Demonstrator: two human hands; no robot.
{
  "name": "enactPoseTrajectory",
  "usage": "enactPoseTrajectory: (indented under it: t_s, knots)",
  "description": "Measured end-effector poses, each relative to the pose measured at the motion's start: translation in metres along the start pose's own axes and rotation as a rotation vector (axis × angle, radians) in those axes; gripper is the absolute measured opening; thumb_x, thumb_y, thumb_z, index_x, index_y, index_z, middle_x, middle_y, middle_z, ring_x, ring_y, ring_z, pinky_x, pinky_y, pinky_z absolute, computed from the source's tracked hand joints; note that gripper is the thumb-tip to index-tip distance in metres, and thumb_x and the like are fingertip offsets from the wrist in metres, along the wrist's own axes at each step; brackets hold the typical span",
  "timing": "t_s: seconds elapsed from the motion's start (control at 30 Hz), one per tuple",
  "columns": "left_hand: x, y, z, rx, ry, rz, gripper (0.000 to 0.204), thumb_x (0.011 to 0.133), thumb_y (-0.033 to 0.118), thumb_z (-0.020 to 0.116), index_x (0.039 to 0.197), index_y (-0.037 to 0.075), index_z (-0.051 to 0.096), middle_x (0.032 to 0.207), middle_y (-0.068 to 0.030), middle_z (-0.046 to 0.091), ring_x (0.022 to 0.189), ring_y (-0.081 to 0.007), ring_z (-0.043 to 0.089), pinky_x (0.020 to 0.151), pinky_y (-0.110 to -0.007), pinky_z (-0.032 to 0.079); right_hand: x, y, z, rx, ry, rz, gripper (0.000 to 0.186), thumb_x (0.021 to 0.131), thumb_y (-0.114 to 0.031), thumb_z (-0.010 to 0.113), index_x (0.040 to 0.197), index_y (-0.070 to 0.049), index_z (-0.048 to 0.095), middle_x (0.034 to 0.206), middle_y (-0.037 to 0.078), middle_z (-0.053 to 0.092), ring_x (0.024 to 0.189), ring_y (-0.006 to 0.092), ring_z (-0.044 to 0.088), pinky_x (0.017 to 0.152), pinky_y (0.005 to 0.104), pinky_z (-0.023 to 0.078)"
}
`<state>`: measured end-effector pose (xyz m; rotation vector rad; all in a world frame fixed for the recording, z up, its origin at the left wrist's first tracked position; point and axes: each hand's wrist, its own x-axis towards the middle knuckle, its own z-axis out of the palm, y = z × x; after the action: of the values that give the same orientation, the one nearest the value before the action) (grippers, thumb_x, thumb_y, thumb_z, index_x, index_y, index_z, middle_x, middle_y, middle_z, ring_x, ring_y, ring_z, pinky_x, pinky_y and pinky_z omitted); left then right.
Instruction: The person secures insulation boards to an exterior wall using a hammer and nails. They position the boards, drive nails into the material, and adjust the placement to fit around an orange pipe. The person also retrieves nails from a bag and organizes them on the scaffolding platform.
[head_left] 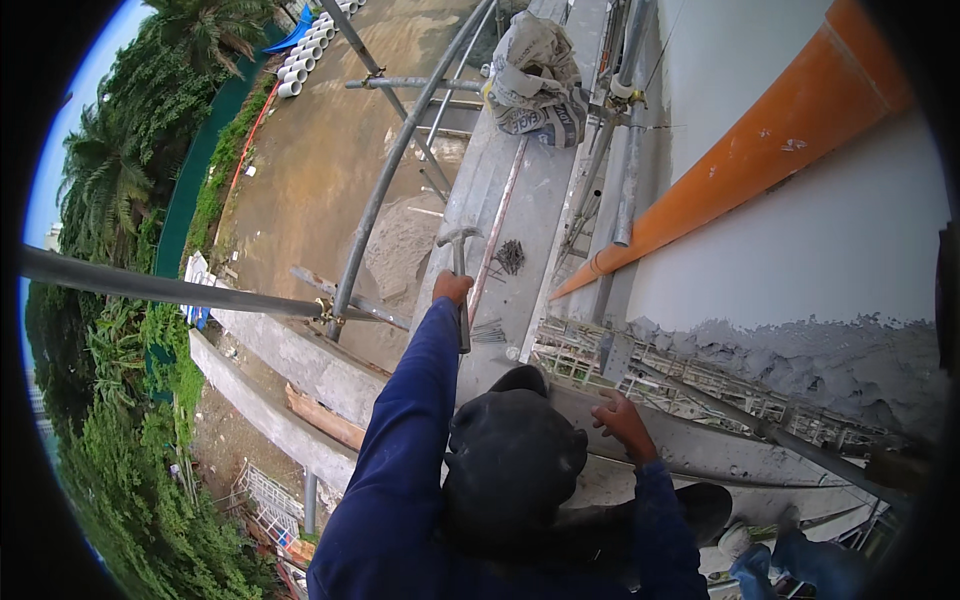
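Note:
My left hand (453, 288) is closed around the handle of a claw hammer (459, 238), with its metal head pointing away from me over grey planks (480, 200). Beside the hammer lie a small dark heap of nails (511, 257) and a loose bunch of longer nails (488, 331). My right hand (624, 425) hovers near a curved grey board edge (690, 437), its bent fingers somewhat apart and nothing visible in them. Between my blue sleeves, a dark rounded form (515, 450) hides part of the planks.
Printed sacks (540, 85) stand at the far end of the planks. Scaffold tubes (400, 150) run along the left, above muddy ground. An orange pipe (740, 140) slants across the pale wall at right. Another person's blue-trousered leg (800, 560) shows at lower right.

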<state>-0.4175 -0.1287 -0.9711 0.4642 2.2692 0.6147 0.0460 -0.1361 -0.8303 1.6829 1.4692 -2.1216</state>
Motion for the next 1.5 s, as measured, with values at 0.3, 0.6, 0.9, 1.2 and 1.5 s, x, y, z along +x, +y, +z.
enactPoseTrajectory:
  t_s: [0.3,0.6,0.9,1.2,1.5]
  knots:
    - [-0.023,-0.081,0.012,0.452,0.007,-0.102,0.046,0.072,0.031,0.063,0.105,-0.002,0.065,0.107,-0.0259,0.068,0.104,-0.0384,0.065,0.090,-0.044,0.051,-0.006,0.071,-0.002,-0.011,0.118,0.099,0.053,0.085,-0.021,0.066,0.130,0.004,0.051,0.085,0.012,0.066,0.068,0.0176,0.066,0.055,0.0303,0.052]
    - [-0.020,-0.095,0.022,0.610,0.150,-0.099,0.037,0.079,0.027,0.061,0.107,0.004,0.064,0.114,-0.0198,0.062,0.098,-0.0388,0.066,0.085,-0.047,0.053,0.008,0.052,0.015,-0.015,0.123,-0.012,0.050,0.087,-0.021,0.065,0.128,0.004,0.051,0.081,0.009,0.064,0.070,0.0147,0.064,0.056,0.0289,0.050]
    - [-0.076,-0.087,0.079,0.817,-0.158,0.428,0.067,0.077,0.021,0.075,0.136,0.007,0.045,0.129,-0.0148,0.047,0.115,-0.0349,0.056,0.086,-0.047,0.053,-0.001,0.038,0.028,0.022,0.140,0.035,0.046,0.087,-0.019,0.065,0.126,0.004,0.053,0.084,0.013,0.068,0.069,0.0151,0.063,0.064,0.0304,0.050]
    - [-0.071,-0.118,0.106,0.839,-0.044,0.549,0.036,0.081,0.011,0.064,0.116,0.004,0.058,0.111,-0.0113,0.058,0.105,-0.0296,0.060,0.081,-0.039,0.053,-0.015,0.042,0.003,-0.004,0.197,0.113,0.048,0.088,-0.019,0.064,0.128,0.004,0.052,0.085,0.012,0.068,0.068,0.0146,0.064,0.058,0.0286,0.050]
    - [-0.064,-0.112,0.106,0.990,-0.133,0.652,0.015,0.082,0.008,0.059,0.097,0.006,0.057,0.096,-0.0140,0.060,0.089,-0.0279,0.065,0.076,-0.038,0.053,-0.015,0.049,-0.006,-0.002,0.218,0.060,0.047,0.089,-0.018,0.065,0.128,0.004,0.052,0.089,0.014,0.069,0.071,0.0142,0.064,0.063,0.0290,0.051]
